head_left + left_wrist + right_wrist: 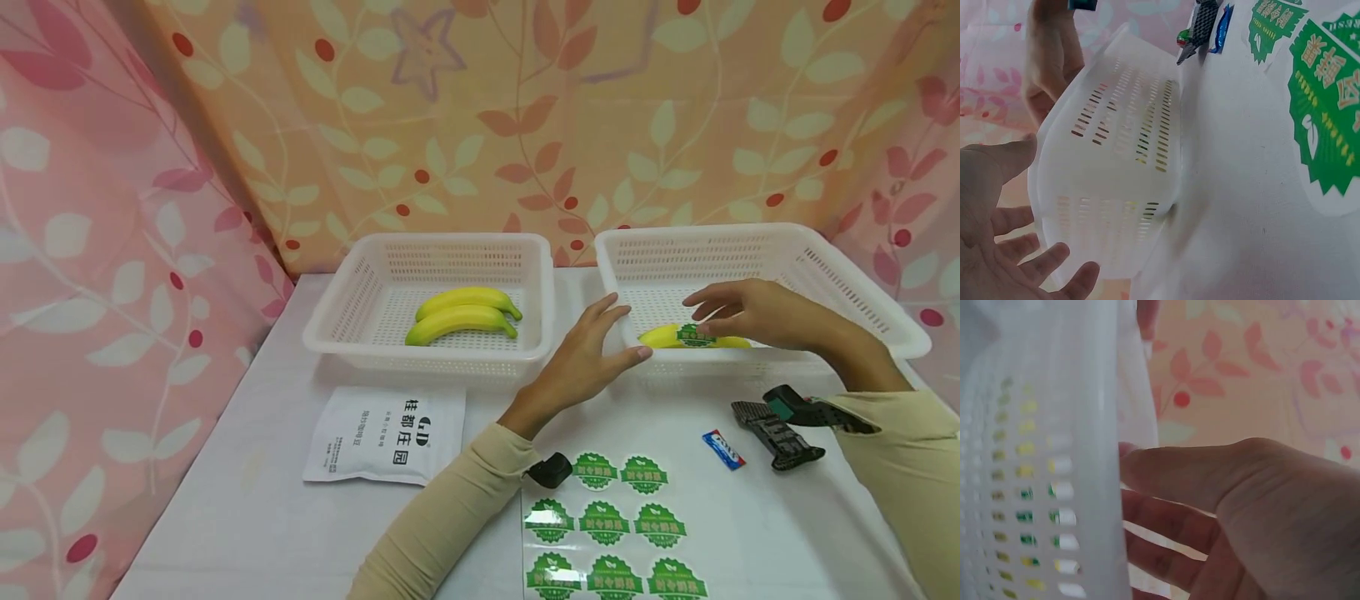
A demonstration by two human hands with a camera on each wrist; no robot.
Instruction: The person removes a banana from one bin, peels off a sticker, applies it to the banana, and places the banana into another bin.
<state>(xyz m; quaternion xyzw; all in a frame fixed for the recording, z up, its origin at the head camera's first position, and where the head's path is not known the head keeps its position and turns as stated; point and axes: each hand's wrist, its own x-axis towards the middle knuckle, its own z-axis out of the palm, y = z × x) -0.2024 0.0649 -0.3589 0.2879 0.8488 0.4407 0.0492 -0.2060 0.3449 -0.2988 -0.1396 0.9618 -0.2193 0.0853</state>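
Observation:
A yellow banana with a round green sticker lies in the right white basket, close behind its front wall. My right hand reaches over that wall, its loosely bent fingers just above the banana and sticker. In the right wrist view the wall hides the fingertips. My left hand is at the same basket's front left corner, fingers spread and thumb right at the rim. Two more bananas lie side by side in the left white basket.
A sheet of green round stickers lies on the white table at the front. Left of it is a white printed pouch. A small blue packet and a black packet lie below the right basket. Floral cloth hangs behind.

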